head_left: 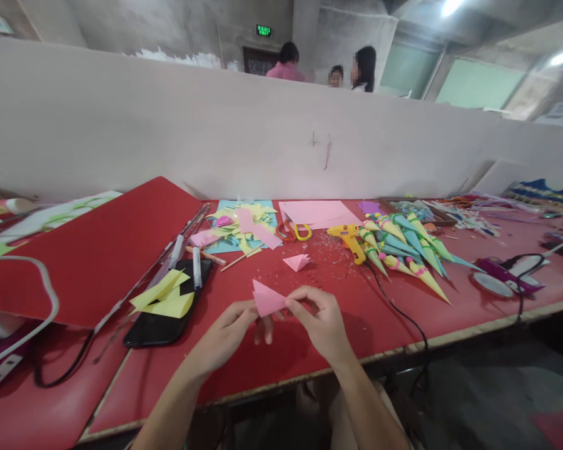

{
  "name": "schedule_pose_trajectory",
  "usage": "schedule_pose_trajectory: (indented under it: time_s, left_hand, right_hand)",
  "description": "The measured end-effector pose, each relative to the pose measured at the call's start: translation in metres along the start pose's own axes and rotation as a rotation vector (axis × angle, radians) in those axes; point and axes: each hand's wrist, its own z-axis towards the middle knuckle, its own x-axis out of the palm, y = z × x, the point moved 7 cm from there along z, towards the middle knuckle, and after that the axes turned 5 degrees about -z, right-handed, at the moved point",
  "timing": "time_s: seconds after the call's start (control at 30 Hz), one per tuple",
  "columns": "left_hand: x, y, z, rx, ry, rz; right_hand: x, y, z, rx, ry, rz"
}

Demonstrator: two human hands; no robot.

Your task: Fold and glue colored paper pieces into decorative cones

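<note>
A folded piece of pink paper [267, 300] is held up between both my hands, above the red tabletop near its front edge. My right hand [316, 315] pinches its narrow right end between thumb and index finger. On the left side, my left hand [237, 325] grips the paper's wider edge, with some of its fingers behind the sheet. Just beyond my hands lies another small folded pink paper piece [296, 262]. Farther back are scissors [303, 232] with red and yellow handles, and a yellow hot glue gun [347, 240] rests to the right of them.
Several yellow and teal paper cones [406, 247] are piled at right. A black phone [152, 328] bears yellow paper strips [166, 297] and a marker [197, 267]. Paper scraps [244, 226] lie behind. The glue gun's black cord [398, 306] hangs over the edge. A white partition [216, 137] stands behind.
</note>
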Motion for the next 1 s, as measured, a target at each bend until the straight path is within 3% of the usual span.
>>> schedule_pose_trajectory:
  time_s: [0.13,0.4,0.77,1.0]
  left_hand:
    - [0.001,0.001,-0.002,0.001,0.016,0.059]
    - [-0.002,0.01,0.006,0.029,-0.086,0.182]
    - [-0.005,0.008,0.007,0.037,-0.105,0.293]
    - [-0.014,0.003,0.005,0.103,-0.29,0.464]
  right_hand:
    - [0.003,-0.01,-0.001,0.08,-0.051,0.039]
    - [0.007,-0.006,-0.002,0.05,-0.036,-0.023]
    - [0.02,-0.008,-0.003,0.101,0.139,-0.013]
    - [0.022,-0.006,-0.004,0.079,0.182,-0.138]
